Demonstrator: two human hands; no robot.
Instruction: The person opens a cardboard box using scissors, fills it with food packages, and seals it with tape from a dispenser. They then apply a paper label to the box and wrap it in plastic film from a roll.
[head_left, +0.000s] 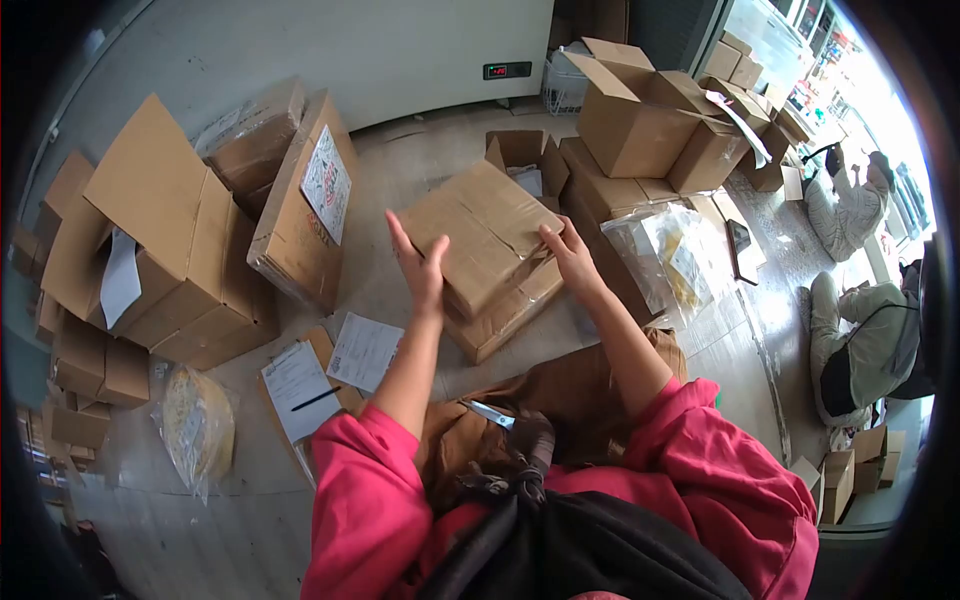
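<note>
Grips a flat, square brown cardboard box (482,220) by its right corner with the right hand (574,258), thumb on top; sets the left hand (422,268) wide alongside its left edge, fingers stretched out, thumb overlapping the top face. Holds this box directly above a second flat brown cardboard box (512,318) on the pale grey floor (270,520); cannot tell resting from hovering. Carries silver metal scissors (490,413) on the lap. Has just left of the lap a brown board (322,346) bearing white paper (295,375) and a slim black pen (315,400), with a white printed sheet (365,350) beside it. Shows, toward the floor's left edge, a rounded yellow bundle in clear plastic (196,425) and a large, open brown carton (185,265); toward the right edge, a clear plastic bag with yellow contents (680,265), near a flat, dark-faced rectangular device (740,238), and, farther off, two people in pale clothing (850,215).
</note>
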